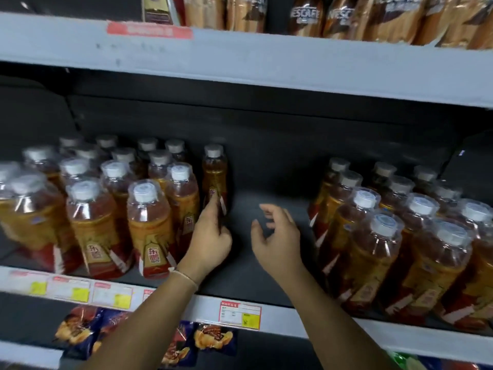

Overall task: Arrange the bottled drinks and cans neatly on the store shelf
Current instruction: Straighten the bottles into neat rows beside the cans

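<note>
While left hand (210,236) grips lone bottle (215,177), right hand (277,233) hovers beside, fingers loosely spread

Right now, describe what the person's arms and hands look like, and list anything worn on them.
Both forearms are bare, with no sleeves in view and no gloves. The left hand has a thin, light-coloured band around its wrist, like a slim bracelet or string. The right hand and its wrist show no band, watch or ring that can be made out. The picture is slightly blurred, so finer details cannot be told.

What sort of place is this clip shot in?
Likely a shop's drinks aisle: rows of identical amber bottled drinks, price tags clipped along the shelf edge, and Nescafe packs above.
</note>
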The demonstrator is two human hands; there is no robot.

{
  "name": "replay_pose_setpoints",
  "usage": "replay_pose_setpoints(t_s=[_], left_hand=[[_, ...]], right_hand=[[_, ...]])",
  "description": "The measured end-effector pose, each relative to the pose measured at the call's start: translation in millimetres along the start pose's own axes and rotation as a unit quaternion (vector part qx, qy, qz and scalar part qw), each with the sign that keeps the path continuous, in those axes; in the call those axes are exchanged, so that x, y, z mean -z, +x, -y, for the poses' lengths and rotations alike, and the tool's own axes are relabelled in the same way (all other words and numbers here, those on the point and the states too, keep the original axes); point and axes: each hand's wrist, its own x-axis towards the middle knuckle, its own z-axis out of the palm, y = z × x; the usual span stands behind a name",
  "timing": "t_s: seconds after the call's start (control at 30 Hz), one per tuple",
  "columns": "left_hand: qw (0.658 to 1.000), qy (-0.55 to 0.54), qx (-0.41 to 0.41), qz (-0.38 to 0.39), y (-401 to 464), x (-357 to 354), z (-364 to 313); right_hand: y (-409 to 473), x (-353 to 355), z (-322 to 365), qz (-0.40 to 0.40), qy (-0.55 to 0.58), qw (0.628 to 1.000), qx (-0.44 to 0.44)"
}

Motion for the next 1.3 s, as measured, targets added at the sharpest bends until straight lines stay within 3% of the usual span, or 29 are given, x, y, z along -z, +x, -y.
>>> replay_pose_setpoints(t_s=[0.13, 0.47, 0.8, 1.3], left_hand=[[0.998, 0.020, 0.050, 0.019, 1, -6, 21], [0.998, 0.049, 0.040, -0.001, 4, -17, 34], [0.998, 0.056, 0.036, -0.001, 7, -16, 36], [0.997, 0.024, -0.005, 0.069, 16, -29, 28]], right_hand=[[37, -47, -17, 0.075, 0.063, 0.988, -0.117], [84, -118, -35, 0.180, 0.057, 0.966, -0.175], [93, -128, -37, 0.171, 0.056, 0.966, -0.186], [71, -46, -66, 0.112, -0.030, 0.968, -0.222]])
